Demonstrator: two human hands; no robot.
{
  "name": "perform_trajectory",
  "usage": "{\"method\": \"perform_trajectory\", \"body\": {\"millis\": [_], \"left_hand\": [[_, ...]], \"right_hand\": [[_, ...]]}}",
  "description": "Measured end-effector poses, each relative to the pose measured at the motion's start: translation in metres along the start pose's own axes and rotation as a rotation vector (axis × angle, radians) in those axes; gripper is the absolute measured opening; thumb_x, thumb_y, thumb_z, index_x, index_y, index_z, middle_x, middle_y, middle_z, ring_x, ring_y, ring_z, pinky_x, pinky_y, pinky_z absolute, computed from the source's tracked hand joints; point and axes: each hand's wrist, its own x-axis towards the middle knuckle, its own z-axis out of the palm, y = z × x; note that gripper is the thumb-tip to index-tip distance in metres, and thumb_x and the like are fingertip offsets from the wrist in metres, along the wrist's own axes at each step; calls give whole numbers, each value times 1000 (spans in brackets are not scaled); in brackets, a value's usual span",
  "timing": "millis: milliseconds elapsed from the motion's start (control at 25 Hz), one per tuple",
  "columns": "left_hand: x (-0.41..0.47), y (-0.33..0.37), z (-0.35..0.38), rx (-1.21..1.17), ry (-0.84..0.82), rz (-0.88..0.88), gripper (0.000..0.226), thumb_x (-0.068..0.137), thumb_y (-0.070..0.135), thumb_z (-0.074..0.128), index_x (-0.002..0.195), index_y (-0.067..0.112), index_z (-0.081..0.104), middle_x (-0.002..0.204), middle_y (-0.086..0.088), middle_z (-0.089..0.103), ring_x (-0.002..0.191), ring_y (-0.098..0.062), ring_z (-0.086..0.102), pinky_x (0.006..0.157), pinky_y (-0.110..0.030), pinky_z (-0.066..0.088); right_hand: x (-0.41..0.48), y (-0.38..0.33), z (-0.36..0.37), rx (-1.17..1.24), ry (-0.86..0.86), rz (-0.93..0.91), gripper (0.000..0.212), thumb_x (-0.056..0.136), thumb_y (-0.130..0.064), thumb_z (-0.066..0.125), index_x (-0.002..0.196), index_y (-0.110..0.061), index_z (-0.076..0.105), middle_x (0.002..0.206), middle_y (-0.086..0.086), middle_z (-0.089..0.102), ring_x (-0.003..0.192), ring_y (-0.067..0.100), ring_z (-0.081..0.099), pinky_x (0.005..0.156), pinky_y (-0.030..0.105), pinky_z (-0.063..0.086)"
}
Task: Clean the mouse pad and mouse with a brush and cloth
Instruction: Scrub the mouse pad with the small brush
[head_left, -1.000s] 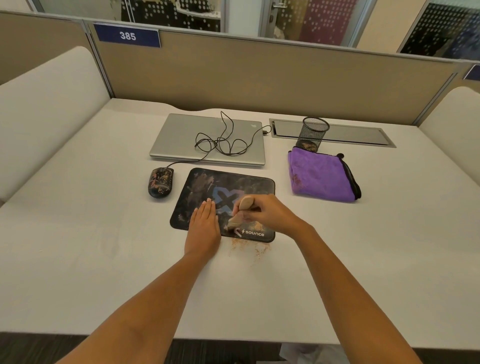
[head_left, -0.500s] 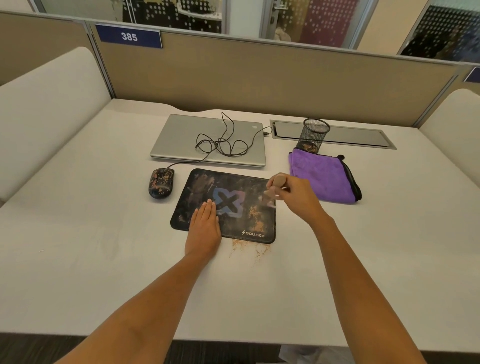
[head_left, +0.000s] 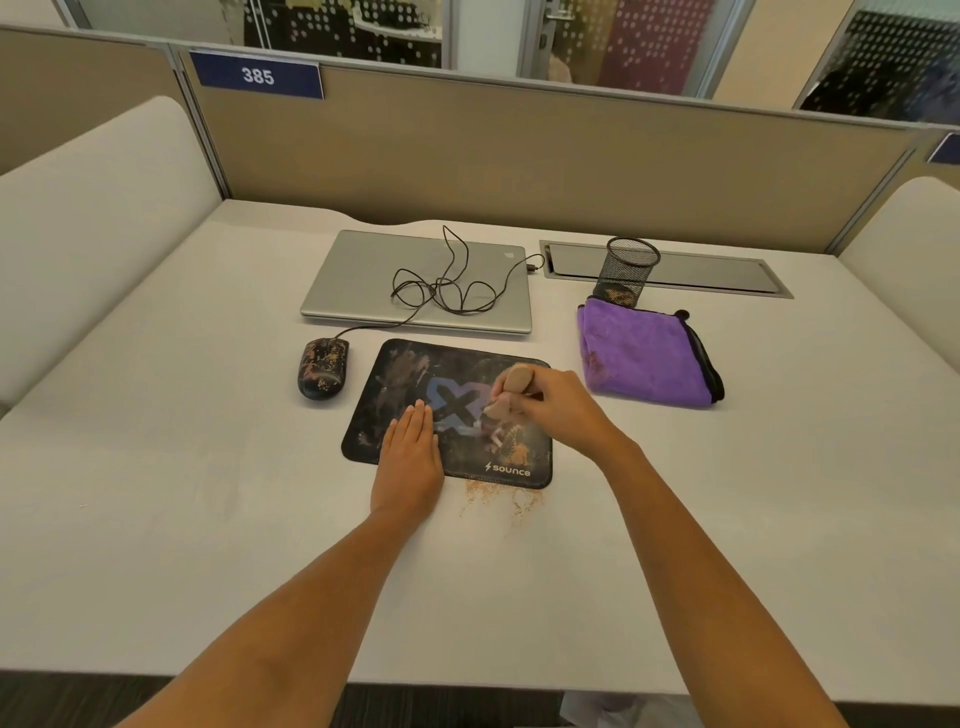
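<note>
1. Right hand (head_left: 550, 410) has fingers curled round the wooden brush (head_left: 514, 382), bristle end down on the right half of the mouse pad (head_left: 405, 374); bristles are blurred. Left hand (head_left: 410, 457) lies flat, fingers straight, pressing the pad's near-left edge. That pin looks needed so the pad can't slide.
2. Brown grit (head_left: 498, 496) lies on the desk (head_left: 156, 467) just off the pad's near edge. Best guess: short one-way strokes toward that edge, so the dirt gathers in one spot.
3. More grit sits above the pad's logo, and there are brown smears at the far left. Those likely need passes too.
4. Mouse (head_left: 323, 368) is left of the pad, apart from it, dirt-speckled and not yet cleaned.
5. Purple cloth (head_left: 644, 358) lies folded right of the pad, probably for wiping after.
</note>
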Motion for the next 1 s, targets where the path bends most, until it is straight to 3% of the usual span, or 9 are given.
{"method": "perform_trajectory", "body": {"millis": [120,200,320,440,600,680,840,960,1000], "left_hand": [[0,0,0,3,-3,-2,50,102,29,16,148,13,10,157,-1,11,145,-15,3,114,-24,-8],[0,0,0,4,-4,-2,50,102,29,16,148,12,10,157,-1,11,145,-15,3,114,-24,-8],[0,0,-1,4,-2,-2,50,102,28,16,148,12,9,157,-1,10,145,-15,2,114,-24,-8],[-1,1,-1,6,-9,1,50,102,29,16,148,13,9,157,-2,10,145,-15,2,114,-24,-8],[-1,1,-2,6,-12,-3,50,102,28,16,148,12,9,157,-2,9,145,-15,2,114,-25,-8],[-1,1,-2,14,-18,-1,50,102,28,16,148,12,9,157,-2,9,145,-15,1,115,-26,-8],[1,1,-1,17,-6,11,49,102,26,16,148,11,10,157,-3,11,145,-15,3,117,-28,-5],[1,1,-1,15,-7,10,49,102,26,16,148,11,10,157,-3,11,145,-15,3,118,-28,-4],[0,0,-1,10,-8,7,49,102,27,16,148,11,9,157,-2,10,145,-15,3,118,-28,-5]], "right_hand": [[6,3,-4,9,209,34,11,91,-14,58,95,-19,66,94,-1,68,91,14,62,81,20,47],[7,3,2,-45,222,63,11,93,-15,56,98,-17,65,96,2,67,91,16,61,84,24,48],[5,-3,11,-94,40,40,11,91,-17,57,94,-23,66,93,-4,66,90,14,62,81,25,51],[4,-9,3,-70,-137,7,15,88,-18,62,88,-32,65,93,-11,66,91,8,62,73,17,50],[8,-2,-11,-12,224,62,12,91,-12,56,92,-19,66,93,0,68,83,6,62,61,2,41],[9,4,-10,-19,286,107,13,94,-11,53,95,-13,65,93,5,68,84,13,64,62,3,43],[6,5,6,-138,162,73,13,90,-11,57,91,-19,66,90,0,67,86,15,62,66,12,41],[2,-2,5,-24,-6,50,11,88,-16,61,89,-26,66,93,-8,67,90,9,61,69,12,42],[2,-2,3,28,8,48,10,88,-17,62,89,-26,66,94,-8,67,92,9,61,73,14,44]]}}
